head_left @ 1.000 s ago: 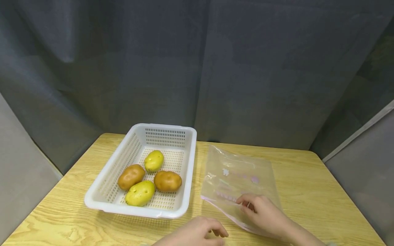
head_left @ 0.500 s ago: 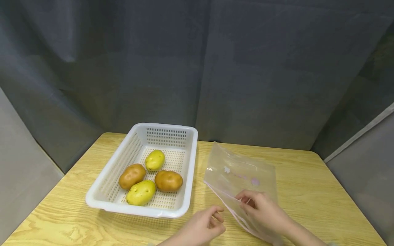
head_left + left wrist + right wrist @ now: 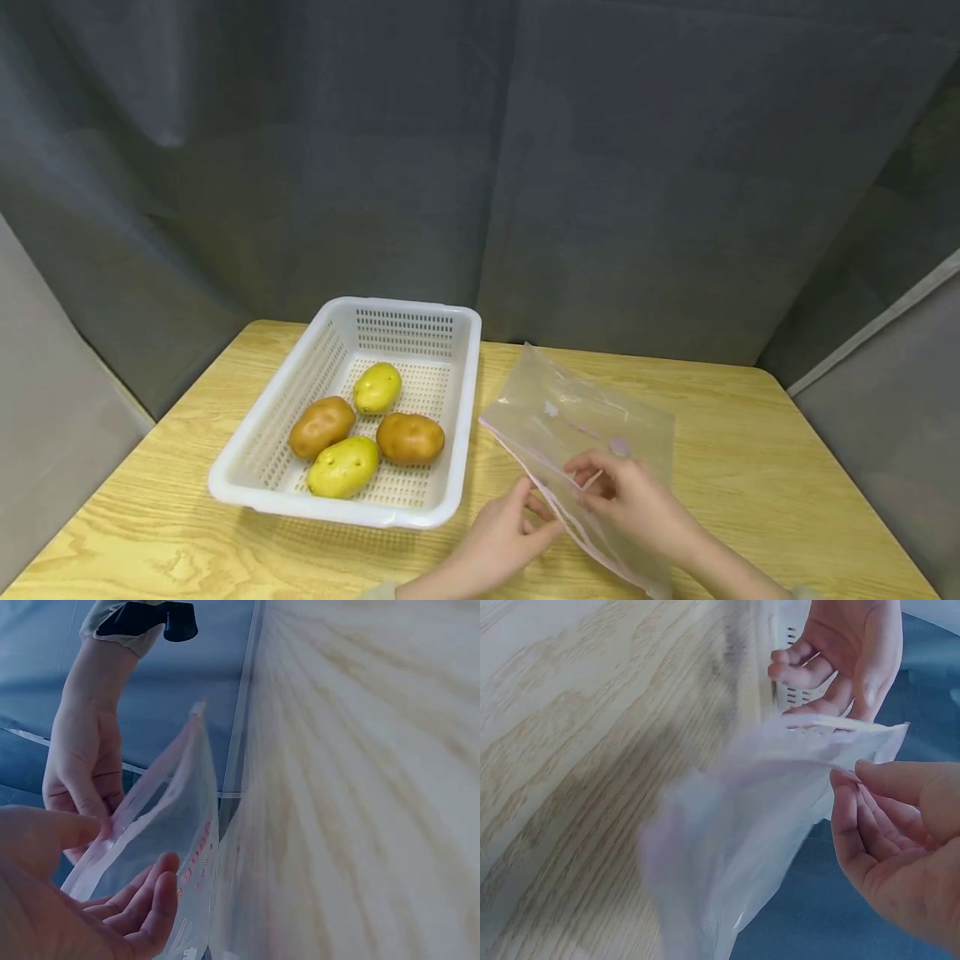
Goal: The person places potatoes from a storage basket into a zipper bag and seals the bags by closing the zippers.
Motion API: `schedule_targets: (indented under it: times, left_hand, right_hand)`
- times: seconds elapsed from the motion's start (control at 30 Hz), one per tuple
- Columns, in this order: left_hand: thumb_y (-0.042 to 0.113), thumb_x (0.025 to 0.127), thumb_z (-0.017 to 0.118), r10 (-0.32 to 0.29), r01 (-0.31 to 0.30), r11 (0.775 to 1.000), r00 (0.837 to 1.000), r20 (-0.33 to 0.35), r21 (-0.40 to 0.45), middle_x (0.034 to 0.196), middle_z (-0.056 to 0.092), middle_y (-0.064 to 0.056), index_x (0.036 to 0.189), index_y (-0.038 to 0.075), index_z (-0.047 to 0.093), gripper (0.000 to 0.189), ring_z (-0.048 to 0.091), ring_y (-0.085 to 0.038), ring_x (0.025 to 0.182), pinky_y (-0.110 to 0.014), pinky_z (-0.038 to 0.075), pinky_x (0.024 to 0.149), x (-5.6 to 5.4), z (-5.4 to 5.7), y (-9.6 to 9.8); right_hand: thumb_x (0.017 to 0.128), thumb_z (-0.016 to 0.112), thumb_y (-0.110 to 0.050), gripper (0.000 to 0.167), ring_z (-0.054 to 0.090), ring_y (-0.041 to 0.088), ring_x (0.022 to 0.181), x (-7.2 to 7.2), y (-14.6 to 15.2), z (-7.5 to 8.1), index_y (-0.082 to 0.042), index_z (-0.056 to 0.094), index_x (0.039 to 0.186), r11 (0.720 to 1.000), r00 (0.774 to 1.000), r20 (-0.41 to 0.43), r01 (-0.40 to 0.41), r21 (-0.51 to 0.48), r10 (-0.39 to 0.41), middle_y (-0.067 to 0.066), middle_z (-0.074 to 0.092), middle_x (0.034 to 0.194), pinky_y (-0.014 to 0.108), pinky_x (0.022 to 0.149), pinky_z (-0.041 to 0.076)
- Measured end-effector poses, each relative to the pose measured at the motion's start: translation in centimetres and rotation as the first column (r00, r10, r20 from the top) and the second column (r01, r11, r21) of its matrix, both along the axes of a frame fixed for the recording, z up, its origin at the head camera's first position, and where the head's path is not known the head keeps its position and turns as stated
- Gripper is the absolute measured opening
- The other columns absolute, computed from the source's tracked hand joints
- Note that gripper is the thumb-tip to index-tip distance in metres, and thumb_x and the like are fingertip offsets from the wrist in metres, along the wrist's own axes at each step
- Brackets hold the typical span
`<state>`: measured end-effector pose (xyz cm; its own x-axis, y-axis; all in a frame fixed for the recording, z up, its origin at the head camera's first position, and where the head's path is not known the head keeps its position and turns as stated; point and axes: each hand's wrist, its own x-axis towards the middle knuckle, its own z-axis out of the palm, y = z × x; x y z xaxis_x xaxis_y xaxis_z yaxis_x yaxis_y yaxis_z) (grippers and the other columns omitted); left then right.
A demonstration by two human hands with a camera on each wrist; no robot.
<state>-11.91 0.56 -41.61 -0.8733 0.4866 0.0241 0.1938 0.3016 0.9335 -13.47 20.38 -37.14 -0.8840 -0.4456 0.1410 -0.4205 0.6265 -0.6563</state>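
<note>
A person works both bare hands at a clear plastic bag [image 3: 577, 412] spread on a wooden table [image 3: 772, 475], right of center in the lower half of the head frame. The right hand [image 3: 633, 507], lower right of center, pinches the bag's pink-edged mouth between thumb and forefinger, the remaining fingers bent beneath, as the right wrist view shows. The left hand [image 3: 506, 533], at bottom center, is at the same edge with its fingers loose and apart, gripping nothing; whether its thumb touches the plastic is unclear. The bag's two layers stand parted along the mouth, and its far corner points up the frame. At left of center sits a white basket [image 3: 330, 508] holding four potatoes: a yellow one [image 3: 377, 388] toward the back, a yellow one [image 3: 343, 468] in front, and brown ones at left [image 3: 322, 426] and right [image 3: 410, 438]. A dark curtain [image 3: 615, 183] fills the upper frame.
</note>
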Motion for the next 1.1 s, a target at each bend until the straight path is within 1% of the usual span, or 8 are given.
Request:
schedule_targets:
  times: [0.23, 0.33, 0.5, 0.63, 0.77, 0.9, 1.0, 1.1]
  left_hand:
    - [0.033, 0.089, 0.055, 0.049, -0.047, 0.998, 0.999, -0.025, 0.044, 0.095, 0.062, -0.001, 0.124, 0.007, 0.043, 0.045, 0.059, -0.005, 0.059, -0.015, 0.046, 0.047, -0.5, -0.1, 0.7]
    - [0.034, 0.089, 0.053, 0.081, -0.079, 0.996, 0.996, -0.035, 0.036, 0.094, 0.062, 0.0, 0.122, 0.007, 0.045, 0.043, 0.057, -0.004, 0.055, -0.016, 0.044, 0.044, -0.6, -0.1, 0.9]
    - [0.036, 0.09, 0.052, 0.157, -0.158, 0.987, 0.984, -0.083, 0.002, 0.091, 0.063, 0.002, 0.117, 0.009, 0.05, 0.038, 0.048, 0.0, 0.049, -0.019, 0.039, 0.037, -1.0, 0.0, 1.3]
    - [0.035, 0.089, 0.052, 0.195, -0.196, 0.981, 0.976, -0.101, -0.002, 0.086, 0.062, 0.003, 0.111, 0.01, 0.053, 0.033, 0.046, 0.001, 0.047, -0.02, 0.038, 0.037, -1.2, 0.0, 1.5]
    - [0.033, 0.089, 0.053, 0.217, -0.219, 0.976, 0.97, -0.106, -0.002, 0.083, 0.061, 0.005, 0.106, 0.011, 0.055, 0.027, 0.045, 0.001, 0.046, -0.019, 0.038, 0.038, -1.4, -0.1, 1.6]
    - [0.027, 0.089, 0.052, 0.223, -0.222, 0.975, 0.967, -0.126, 0.021, 0.078, 0.06, 0.006, 0.105, 0.011, 0.055, 0.022, 0.043, 0.002, 0.043, -0.018, 0.036, 0.035, -1.6, 0.0, 1.5]
    - [0.021, 0.089, 0.052, 0.219, -0.214, 0.975, 0.967, -0.132, 0.051, 0.074, 0.061, 0.003, 0.109, 0.011, 0.055, 0.022, 0.042, 0.002, 0.043, -0.018, 0.035, 0.035, -1.7, 0.0, 1.5]
    - [0.017, 0.09, 0.051, 0.215, -0.207, 0.975, 0.968, -0.126, 0.078, 0.079, 0.065, 0.001, 0.115, 0.011, 0.054, 0.027, 0.045, 0.001, 0.047, -0.019, 0.037, 0.037, -1.8, 0.0, 1.6]
  right_hand:
    - [0.076, 0.067, -0.001, 0.029, 0.06, 0.001, 0.07, 0.1, -0.4, 0.2, -0.002, 0.06, 0.104, 1.0, 0.999, -0.048, 0.023, 0.01, -0.022, 0.004, 0.063, 0.089, 0.015, 0.065, 0.05]
    - [0.075, 0.068, -0.002, 0.026, 0.059, 0.001, 0.07, 0.2, -0.7, 0.2, -0.005, 0.063, 0.101, 0.999, 0.998, -0.057, 0.031, 0.019, -0.03, 0.001, 0.064, 0.088, 0.015, 0.064, 0.049]
    - [0.077, 0.068, -0.005, 0.021, 0.057, -0.001, 0.068, 0.2, -1.1, 0.3, -0.007, 0.065, 0.098, 0.999, 0.998, -0.047, 0.045, 0.019, -0.044, 0.001, 0.066, 0.089, 0.016, 0.062, 0.049]
    - [0.077, 0.068, -0.006, 0.019, 0.057, -0.001, 0.068, 0.1, -1.3, 0.3, -0.007, 0.066, 0.096, 0.999, 0.997, -0.051, 0.052, 0.011, -0.051, 0.001, 0.067, 0.089, 0.016, 0.061, 0.049]
    - [0.078, 0.067, -0.007, 0.017, 0.057, 0.0, 0.069, 0.1, -1.4, 0.1, -0.008, 0.066, 0.095, 0.999, 0.997, -0.058, 0.053, 0.007, -0.052, -0.001, 0.067, 0.087, 0.016, 0.061, 0.049]
    - [0.077, 0.066, -0.003, 0.017, 0.056, 0.0, 0.068, 0.0, -1.6, 0.1, -0.007, 0.066, 0.094, 0.997, 0.994, -0.081, 0.073, -0.002, -0.073, -0.002, 0.066, 0.083, 0.017, 0.059, 0.049]
    - [0.076, 0.066, 0.0, 0.018, 0.055, 0.0, 0.066, -0.1, -1.6, 0.3, -0.007, 0.066, 0.092, 0.995, 0.988, -0.122, 0.099, -0.008, -0.099, -0.001, 0.065, 0.079, 0.018, 0.057, 0.049]
    - [0.075, 0.066, 0.001, 0.019, 0.053, -0.001, 0.062, -0.1, -1.7, 0.5, -0.008, 0.066, 0.092, 0.992, 0.976, -0.177, 0.129, -0.002, -0.127, -0.003, 0.063, 0.075, 0.017, 0.054, 0.047]
